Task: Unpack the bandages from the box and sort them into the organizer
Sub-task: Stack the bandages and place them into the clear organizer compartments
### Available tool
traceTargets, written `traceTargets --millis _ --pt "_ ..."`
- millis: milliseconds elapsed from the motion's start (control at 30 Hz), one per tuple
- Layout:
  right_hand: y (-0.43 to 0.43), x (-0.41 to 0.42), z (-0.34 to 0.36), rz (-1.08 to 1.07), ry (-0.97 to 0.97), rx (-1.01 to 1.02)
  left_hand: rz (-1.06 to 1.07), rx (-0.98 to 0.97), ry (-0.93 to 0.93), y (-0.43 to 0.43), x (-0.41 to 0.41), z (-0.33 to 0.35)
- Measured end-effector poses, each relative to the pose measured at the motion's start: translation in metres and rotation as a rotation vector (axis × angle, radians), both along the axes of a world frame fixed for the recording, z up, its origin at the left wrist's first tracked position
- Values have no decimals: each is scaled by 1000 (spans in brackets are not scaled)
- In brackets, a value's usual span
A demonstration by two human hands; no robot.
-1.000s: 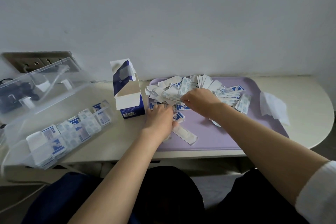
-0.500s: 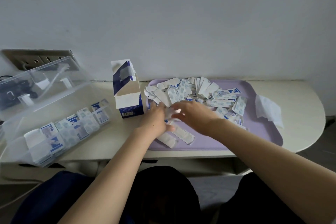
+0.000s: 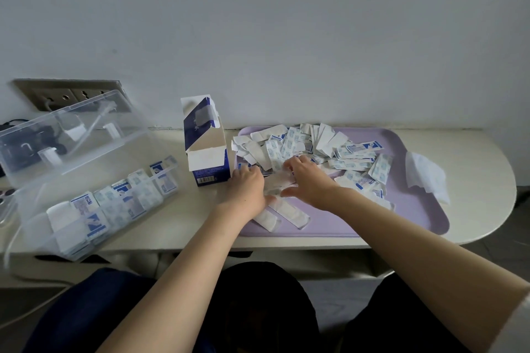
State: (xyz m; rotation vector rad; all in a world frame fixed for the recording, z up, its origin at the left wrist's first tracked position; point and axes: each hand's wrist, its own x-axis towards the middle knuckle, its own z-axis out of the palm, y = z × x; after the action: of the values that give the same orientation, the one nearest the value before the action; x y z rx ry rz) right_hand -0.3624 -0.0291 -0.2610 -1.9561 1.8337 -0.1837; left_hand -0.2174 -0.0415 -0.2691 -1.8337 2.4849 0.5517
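White-and-blue bandage wrappers (image 3: 355,149) heaped on a lilac plastic tray (image 3: 415,209)
Right hand (image 3: 311,182) pinches a blurred white strip (image 3: 278,180) — left hand (image 3: 248,188) curled, hold unclear.

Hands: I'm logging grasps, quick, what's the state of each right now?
Left hand: fingers curled at the edge of the bandage pile; grip cannot be told.
Right hand: pinching a blurred white bandage.

The tray (image 3: 415,209) is lilac, the bandages (image 3: 309,143) white-and-blue, the box (image 3: 200,135) navy-and-white, the organizer (image 3: 86,152) clear.
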Motion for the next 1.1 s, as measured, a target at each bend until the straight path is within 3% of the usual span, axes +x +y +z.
traceTargets --millis 133,267,467,733,900,1100 --pt "1 7 0 75 -85 46 20 54 51 -2 -4 -2" --pt "2 12 1 123 -49 55 -16 95 63 -1 -6 1" --pt "5 11 -2 213 204 -77 -37 -49 49 -2 -8 0" --pt "13 -2 11 109 219 -233 -112 -262 106 2 -7 8" --pt "19 -6 7 130 162 -123 -143 -162 40 6 -8 1" --pt "20 -8 -4 142 200 -133 -114 -141 -69 7 -7 1"
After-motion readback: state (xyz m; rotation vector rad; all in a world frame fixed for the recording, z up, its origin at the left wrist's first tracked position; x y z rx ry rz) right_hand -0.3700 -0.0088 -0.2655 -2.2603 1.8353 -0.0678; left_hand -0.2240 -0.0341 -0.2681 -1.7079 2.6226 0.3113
